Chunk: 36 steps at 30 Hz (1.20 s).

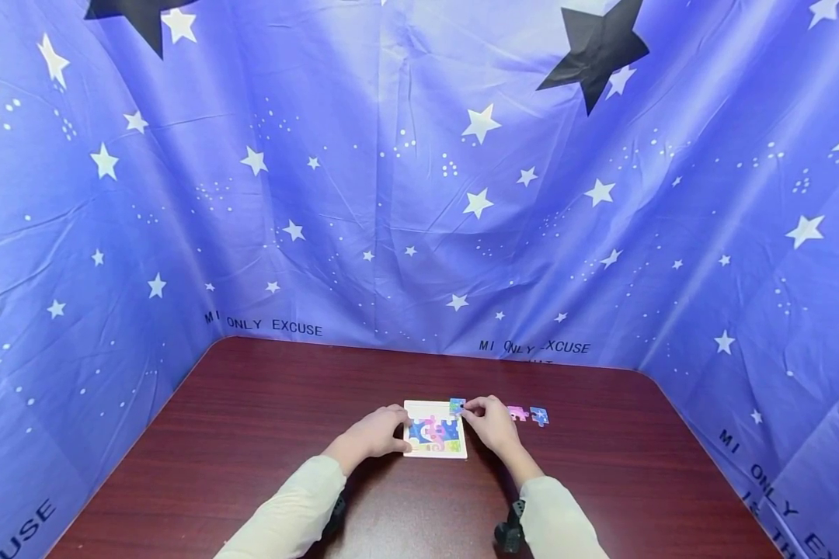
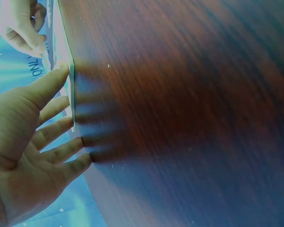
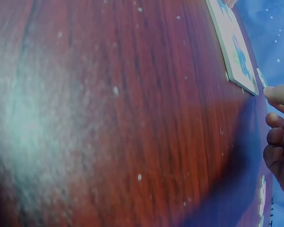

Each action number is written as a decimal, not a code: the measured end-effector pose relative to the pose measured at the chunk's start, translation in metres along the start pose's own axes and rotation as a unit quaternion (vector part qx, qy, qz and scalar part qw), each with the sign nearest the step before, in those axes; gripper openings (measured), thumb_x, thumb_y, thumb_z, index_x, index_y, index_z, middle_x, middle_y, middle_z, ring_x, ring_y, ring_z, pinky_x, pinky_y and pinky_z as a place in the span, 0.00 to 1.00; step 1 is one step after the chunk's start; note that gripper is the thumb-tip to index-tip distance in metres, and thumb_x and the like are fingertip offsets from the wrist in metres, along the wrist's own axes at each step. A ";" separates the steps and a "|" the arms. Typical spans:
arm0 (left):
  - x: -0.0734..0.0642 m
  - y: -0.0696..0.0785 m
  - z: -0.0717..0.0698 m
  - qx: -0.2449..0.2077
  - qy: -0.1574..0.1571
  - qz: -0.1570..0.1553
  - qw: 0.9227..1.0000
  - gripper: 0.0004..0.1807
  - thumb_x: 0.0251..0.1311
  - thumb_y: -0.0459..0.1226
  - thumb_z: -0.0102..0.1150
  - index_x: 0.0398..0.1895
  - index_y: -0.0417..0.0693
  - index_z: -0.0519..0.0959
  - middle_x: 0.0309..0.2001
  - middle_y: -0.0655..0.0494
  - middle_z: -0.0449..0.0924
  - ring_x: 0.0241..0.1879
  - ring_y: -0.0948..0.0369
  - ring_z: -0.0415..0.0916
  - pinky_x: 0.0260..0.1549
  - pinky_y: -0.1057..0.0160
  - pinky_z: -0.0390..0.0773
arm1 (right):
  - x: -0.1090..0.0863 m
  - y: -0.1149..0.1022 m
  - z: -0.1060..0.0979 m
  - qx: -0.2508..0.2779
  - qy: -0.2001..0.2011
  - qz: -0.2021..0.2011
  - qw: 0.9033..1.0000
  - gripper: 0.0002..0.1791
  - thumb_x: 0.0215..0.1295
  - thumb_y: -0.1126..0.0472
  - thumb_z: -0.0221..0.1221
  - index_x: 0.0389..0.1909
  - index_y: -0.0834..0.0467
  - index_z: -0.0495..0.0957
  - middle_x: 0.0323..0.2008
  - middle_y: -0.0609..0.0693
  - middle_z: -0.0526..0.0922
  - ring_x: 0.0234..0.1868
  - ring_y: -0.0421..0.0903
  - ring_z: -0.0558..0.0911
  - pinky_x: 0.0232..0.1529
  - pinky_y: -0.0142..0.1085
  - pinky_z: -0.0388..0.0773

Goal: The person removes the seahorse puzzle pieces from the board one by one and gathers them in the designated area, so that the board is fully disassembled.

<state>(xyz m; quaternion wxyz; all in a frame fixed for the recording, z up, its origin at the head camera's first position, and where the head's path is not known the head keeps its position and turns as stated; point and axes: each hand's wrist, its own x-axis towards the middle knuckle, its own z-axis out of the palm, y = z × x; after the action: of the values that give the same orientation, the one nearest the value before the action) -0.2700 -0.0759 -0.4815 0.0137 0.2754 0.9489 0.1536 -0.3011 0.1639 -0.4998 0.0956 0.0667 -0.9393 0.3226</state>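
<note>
A small jigsaw tray [image 1: 435, 456] with a pale frame lies flat on the table, its lower part filled with blue, pink and green pieces. My left hand [image 1: 376, 433] rests at the tray's left side, fingers spread and nearly straight; in the left wrist view the thumb [image 2: 57, 80] touches the frame's edge. Between thumb and forefinger, my right hand [image 1: 492, 427] pinches a blue-green puzzle piece [image 1: 457, 405] over the tray's upper right corner. That piece [image 3: 261, 77] appears edge-on in the right wrist view, just beyond the tray's corner.
Right of the right hand lie a pink puzzle piece [image 1: 516, 414] and a blue one [image 1: 540, 417], close together on the table. The dark red wooden table [image 1: 287, 388] is bordered by a blue star-patterned curtain [image 1: 391, 194] at the back and sides.
</note>
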 end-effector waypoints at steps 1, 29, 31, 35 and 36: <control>0.000 0.000 0.000 0.000 0.000 0.000 1.000 0.20 0.52 0.44 0.66 0.45 0.43 0.80 0.52 0.48 0.76 0.54 0.53 0.73 0.57 0.59 0.71 | 0.000 0.001 -0.001 -0.001 0.001 -0.001 1.000 0.07 0.55 0.58 0.64 0.33 0.55 0.84 0.30 0.49 0.77 0.30 0.41 0.73 0.31 0.34 0.69; 0.000 0.002 -0.002 0.002 -0.005 -0.001 1.000 0.20 0.52 0.43 0.66 0.45 0.42 0.79 0.51 0.48 0.77 0.54 0.53 0.73 0.57 0.59 0.71 | -0.006 0.023 -0.014 -0.004 0.019 0.021 1.000 0.06 0.55 0.59 0.64 0.33 0.57 0.84 0.32 0.52 0.79 0.30 0.43 0.75 0.31 0.35 0.69; 0.000 0.002 -0.002 0.000 -0.005 -0.001 1.000 0.20 0.52 0.43 0.66 0.45 0.42 0.79 0.52 0.48 0.77 0.54 0.53 0.73 0.57 0.59 0.71 | -0.006 0.024 -0.015 -0.006 0.021 0.020 1.000 0.06 0.55 0.59 0.64 0.32 0.57 0.84 0.32 0.51 0.79 0.30 0.43 0.75 0.32 0.35 0.69; 0.000 0.002 -0.001 0.001 -0.003 -0.001 1.000 0.19 0.52 0.43 0.66 0.45 0.42 0.79 0.52 0.48 0.77 0.53 0.53 0.73 0.56 0.59 0.71 | -0.007 0.027 -0.017 -0.008 0.028 0.018 0.999 0.06 0.54 0.59 0.64 0.32 0.57 0.84 0.32 0.52 0.79 0.30 0.44 0.75 0.32 0.36 0.70; 0.000 0.002 0.000 0.002 -0.003 -0.002 1.000 0.19 0.52 0.43 0.66 0.45 0.42 0.79 0.52 0.48 0.77 0.54 0.53 0.73 0.57 0.59 0.71 | -0.007 0.028 -0.018 -0.008 0.029 0.020 0.999 0.06 0.54 0.59 0.64 0.32 0.57 0.84 0.32 0.52 0.79 0.31 0.44 0.75 0.32 0.37 0.71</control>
<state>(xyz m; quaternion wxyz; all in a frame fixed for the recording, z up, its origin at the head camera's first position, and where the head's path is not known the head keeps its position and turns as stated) -0.2694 -0.0746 -0.4810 0.0165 0.2742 0.9496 0.1510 -0.2967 0.1975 -0.5041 0.1166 0.0382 -0.9399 0.3185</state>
